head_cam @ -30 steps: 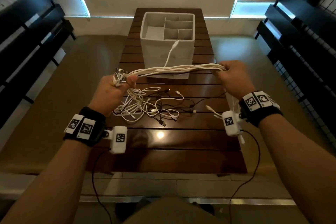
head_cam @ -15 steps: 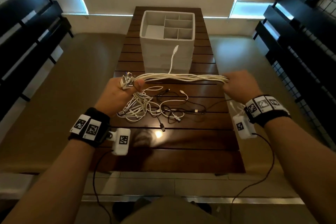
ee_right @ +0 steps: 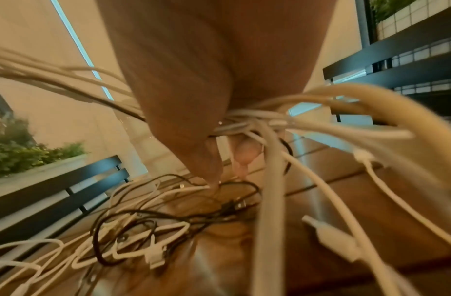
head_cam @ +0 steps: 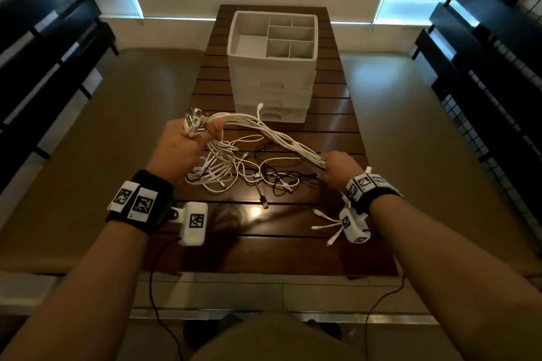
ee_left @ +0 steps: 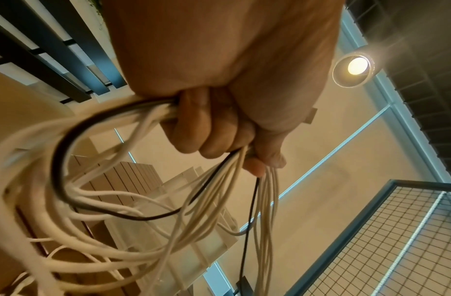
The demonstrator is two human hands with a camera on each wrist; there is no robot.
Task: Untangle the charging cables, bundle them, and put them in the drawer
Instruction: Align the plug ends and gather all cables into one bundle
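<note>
A thick bundle of white charging cables (head_cam: pixel 272 135) stretches between my two hands above the wooden table (head_cam: pixel 337 126). My left hand (head_cam: pixel 187 143) grips the plug end, its fingers (ee_left: pixel 206 136) curled round white and black strands. My right hand (head_cam: pixel 337 170) grips the other end low over the table, with cable tails (head_cam: pixel 325 220) hanging past the wrist. Its fingers (ee_right: pixel 211 160) hover just above a loose tangle of white and black cables (head_cam: pixel 258 176) lying on the table (ee_right: pixel 371 210). A white drawer unit (head_cam: pixel 272 64) stands at the far end, its drawers shut.
The drawer unit's top is an open tray with dividers (head_cam: pixel 281 38). Dark slatted benches (head_cam: pixel 44 53) and a wire-grid rack (head_cam: pixel 492 82) flank the table. Padded tan seats (head_cam: pixel 111 126) lie on both sides of the table.
My right hand has dropped from level with the left down to the tangle on the table, so the bundle now slopes down to the right. The left hand stayed up.
</note>
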